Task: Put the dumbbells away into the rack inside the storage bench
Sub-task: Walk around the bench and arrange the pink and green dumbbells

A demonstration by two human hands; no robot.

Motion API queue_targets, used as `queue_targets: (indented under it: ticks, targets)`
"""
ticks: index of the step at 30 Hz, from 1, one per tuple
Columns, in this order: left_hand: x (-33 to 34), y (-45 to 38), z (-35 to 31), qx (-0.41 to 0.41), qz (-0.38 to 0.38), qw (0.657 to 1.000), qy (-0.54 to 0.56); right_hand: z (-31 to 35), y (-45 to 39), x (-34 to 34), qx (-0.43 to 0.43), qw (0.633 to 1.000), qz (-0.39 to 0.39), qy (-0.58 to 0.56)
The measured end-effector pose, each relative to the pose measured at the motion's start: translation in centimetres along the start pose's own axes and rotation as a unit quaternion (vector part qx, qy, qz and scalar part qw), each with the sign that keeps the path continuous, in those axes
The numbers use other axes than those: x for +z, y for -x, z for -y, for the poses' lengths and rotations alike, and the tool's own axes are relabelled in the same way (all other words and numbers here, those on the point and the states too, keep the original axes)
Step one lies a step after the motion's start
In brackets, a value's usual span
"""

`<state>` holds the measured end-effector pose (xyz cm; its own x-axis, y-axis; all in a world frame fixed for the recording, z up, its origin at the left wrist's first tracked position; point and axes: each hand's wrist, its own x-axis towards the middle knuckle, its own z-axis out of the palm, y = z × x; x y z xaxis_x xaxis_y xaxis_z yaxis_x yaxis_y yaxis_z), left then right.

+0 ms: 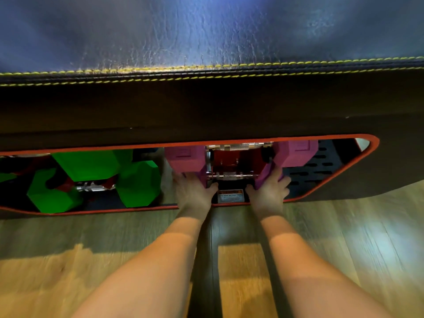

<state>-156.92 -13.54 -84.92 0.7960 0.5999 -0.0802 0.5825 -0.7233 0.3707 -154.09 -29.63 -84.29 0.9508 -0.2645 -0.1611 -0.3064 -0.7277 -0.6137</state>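
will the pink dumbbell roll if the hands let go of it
Probably not: the pink dumbbell has flat-sided ends, like the green dumbbells beside it. It likely feels heavy, since the left hand and right hand both hold it.

- Inside the storage bench (206, 106) opening, two dumbbells (91, 180) lie at the left.
- Right of them, a rear dumbbell (296, 152) lies behind a front dumbbell (231, 175).
- The left hand (195, 191) and right hand (269, 191) hold the front one's ends.
- The bench stands on the floor (344, 226).
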Motion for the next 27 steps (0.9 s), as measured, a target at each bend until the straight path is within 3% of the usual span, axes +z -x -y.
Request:
queue_targets:
  ticks: [7, 11, 14, 18, 21, 27]
  targets:
    - [0.0, 0.7, 0.0, 0.01, -0.006, 0.999, 0.032, -0.4, -1.1, -0.2, 0.013, 0.999, 0.025, -0.015]
    - [0.0, -0.3, -0.2, 0.025, 0.05, 0.998, -0.01, -0.1, -0.4, -0.1, 0.03, 0.999, 0.005, -0.023]
    - [0.3, -0.1, -0.1, 0.028, 0.035, 0.999, -0.024, -0.3, -0.4, -0.3, 0.025, 1.0, 0.01, -0.012]
    - [0.1, 0.0, -0.3, -0.008, 0.024, 0.999, 0.037, 0.0, -0.7, -0.5, 0.006, 1.0, 0.011, 0.026]
    - [0.0, -0.3, 0.0, 0.017, 0.023, 0.999, 0.032, 0.1, -0.3, -0.2, -0.011, 0.999, 0.001, 0.033]
    - [0.2, 0.0, 0.1, 0.009, 0.012, 1.0, 0.015, -0.1, -1.0, 0.0, 0.011, 1.0, 0.011, 0.012]
